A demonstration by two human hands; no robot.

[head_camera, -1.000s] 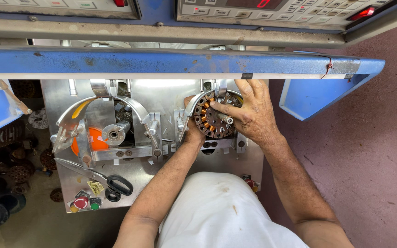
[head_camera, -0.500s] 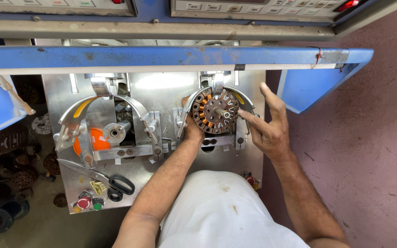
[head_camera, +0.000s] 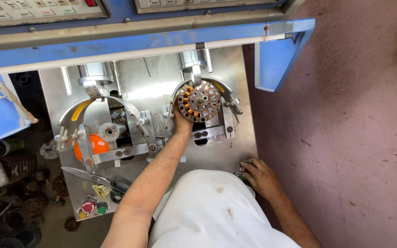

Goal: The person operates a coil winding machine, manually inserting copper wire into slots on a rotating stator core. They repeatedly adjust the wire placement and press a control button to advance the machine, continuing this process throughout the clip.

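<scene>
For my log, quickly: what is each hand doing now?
Left hand: closed on the stator edge.
Right hand: fingers curled on buttons at the plate edge; holds nothing.

The left hand point(head_camera: 182, 123) reaches forward on an outstretched bare forearm, fingers curled and closed. The right hand point(head_camera: 259, 177) sits low beside the torso, palm down, fingers bent, elbow drawn back.

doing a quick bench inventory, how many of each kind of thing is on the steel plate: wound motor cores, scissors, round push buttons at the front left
Wound motor cores: 1, the motor core on the right mount, with the left hand touching it
Scissors: 1, the scissors lying flat
Round push buttons at front left: 2, a red button and a green button
Total: 4
</scene>
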